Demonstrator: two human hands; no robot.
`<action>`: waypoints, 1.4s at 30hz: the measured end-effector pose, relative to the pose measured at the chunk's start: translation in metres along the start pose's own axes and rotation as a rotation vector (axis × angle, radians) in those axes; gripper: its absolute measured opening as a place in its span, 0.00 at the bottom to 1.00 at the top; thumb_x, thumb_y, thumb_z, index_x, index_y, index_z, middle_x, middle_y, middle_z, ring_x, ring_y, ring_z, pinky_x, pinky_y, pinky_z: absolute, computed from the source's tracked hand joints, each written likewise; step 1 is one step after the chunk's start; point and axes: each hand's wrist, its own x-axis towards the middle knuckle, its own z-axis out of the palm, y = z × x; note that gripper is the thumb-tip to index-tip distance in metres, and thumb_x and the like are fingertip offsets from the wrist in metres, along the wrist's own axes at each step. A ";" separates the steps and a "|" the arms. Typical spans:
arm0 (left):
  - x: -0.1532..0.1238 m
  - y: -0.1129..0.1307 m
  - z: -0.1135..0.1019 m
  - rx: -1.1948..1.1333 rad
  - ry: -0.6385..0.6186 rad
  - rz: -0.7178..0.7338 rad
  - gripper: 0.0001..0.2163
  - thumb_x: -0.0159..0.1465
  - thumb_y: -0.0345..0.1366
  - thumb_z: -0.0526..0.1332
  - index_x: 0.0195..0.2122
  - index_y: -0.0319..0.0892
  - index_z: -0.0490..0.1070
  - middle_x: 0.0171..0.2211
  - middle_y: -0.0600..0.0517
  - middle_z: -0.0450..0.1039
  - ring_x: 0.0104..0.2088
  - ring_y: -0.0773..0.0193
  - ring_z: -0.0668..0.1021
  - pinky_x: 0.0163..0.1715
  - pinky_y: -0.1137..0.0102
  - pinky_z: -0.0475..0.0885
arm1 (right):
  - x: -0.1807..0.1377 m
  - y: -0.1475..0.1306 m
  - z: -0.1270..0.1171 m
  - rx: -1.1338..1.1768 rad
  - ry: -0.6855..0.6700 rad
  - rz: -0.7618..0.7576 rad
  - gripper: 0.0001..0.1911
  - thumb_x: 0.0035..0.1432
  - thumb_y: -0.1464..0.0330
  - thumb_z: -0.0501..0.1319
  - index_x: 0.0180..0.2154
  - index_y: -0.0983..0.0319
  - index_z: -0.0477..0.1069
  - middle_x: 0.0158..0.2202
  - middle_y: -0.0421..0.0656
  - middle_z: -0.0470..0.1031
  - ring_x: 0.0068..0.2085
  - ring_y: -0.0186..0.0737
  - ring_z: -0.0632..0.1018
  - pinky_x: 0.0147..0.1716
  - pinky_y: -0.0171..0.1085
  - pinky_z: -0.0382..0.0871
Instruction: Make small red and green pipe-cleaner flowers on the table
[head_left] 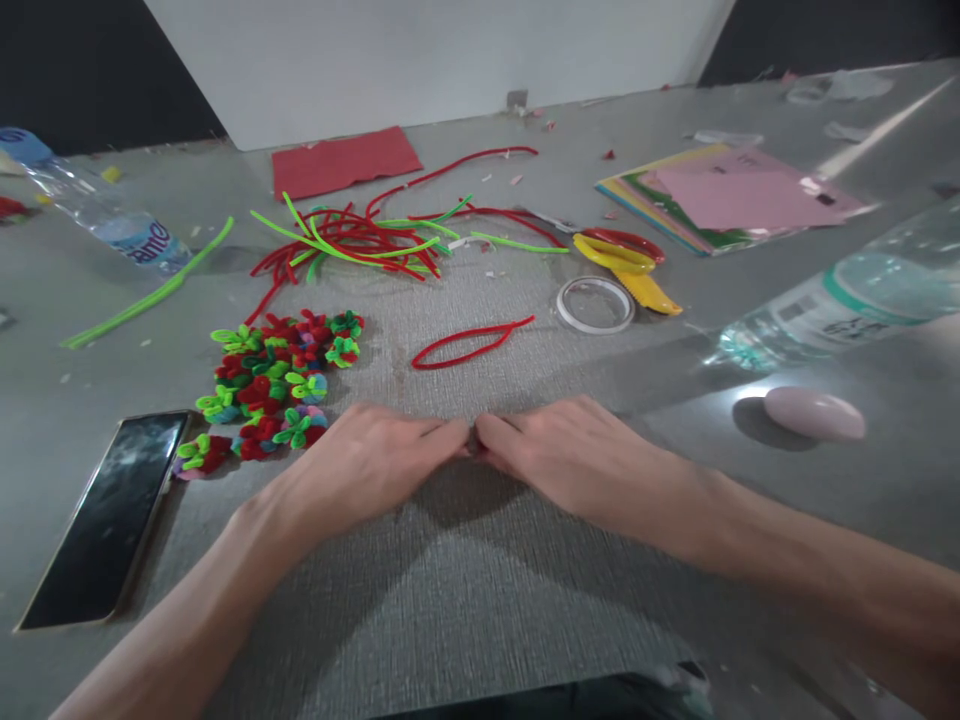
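Observation:
My left hand [397,447] and my right hand [544,447] meet thumb to thumb above the near part of the table. Both are closed, fingers curled under, around something small and dark that I cannot make out. Just beyond them lies a red pipe cleaner [461,360] bent into a pointed loop with twisted ends. To the left of my left hand sits a cluster of small pipe-cleaner flowers [259,395] in red, green and blue. Farther back is a loose pile of red and green pipe cleaners [352,240].
A phone [105,520] lies at left, near a water bottle [112,215] and green pipe cleaners [154,300]. Scissors [619,255], a tape roll [562,305], coloured paper [739,195], another bottle [840,300] and a pink oval object [814,413] are at right. Red paper [345,162] lies behind.

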 end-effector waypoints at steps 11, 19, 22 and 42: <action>-0.004 -0.002 -0.005 0.049 0.064 0.027 0.08 0.75 0.29 0.52 0.40 0.44 0.68 0.21 0.58 0.70 0.19 0.65 0.72 0.22 0.66 0.52 | 0.002 0.001 0.000 -0.031 -0.005 0.015 0.11 0.77 0.63 0.52 0.42 0.60 0.69 0.26 0.40 0.79 0.20 0.35 0.67 0.23 0.39 0.39; -0.004 -0.003 -0.009 0.049 0.086 0.050 0.12 0.77 0.30 0.48 0.41 0.45 0.68 0.21 0.58 0.68 0.18 0.63 0.72 0.22 0.64 0.51 | 0.003 0.001 0.000 -0.041 -0.004 0.003 0.12 0.78 0.62 0.52 0.43 0.60 0.70 0.26 0.41 0.80 0.20 0.36 0.70 0.23 0.39 0.39; -0.005 -0.005 -0.008 0.032 0.076 0.050 0.11 0.78 0.33 0.49 0.41 0.45 0.68 0.22 0.58 0.69 0.18 0.63 0.72 0.22 0.64 0.52 | 0.004 0.001 -0.001 -0.038 -0.011 0.012 0.14 0.78 0.60 0.51 0.44 0.60 0.70 0.27 0.42 0.82 0.21 0.37 0.71 0.22 0.39 0.40; -0.008 -0.011 -0.012 -0.004 0.039 -0.015 0.18 0.80 0.39 0.45 0.36 0.43 0.69 0.20 0.57 0.67 0.19 0.67 0.69 0.23 0.66 0.50 | 0.002 0.008 -0.002 -0.008 0.028 0.006 0.16 0.78 0.59 0.51 0.43 0.61 0.71 0.25 0.42 0.81 0.20 0.35 0.72 0.23 0.38 0.42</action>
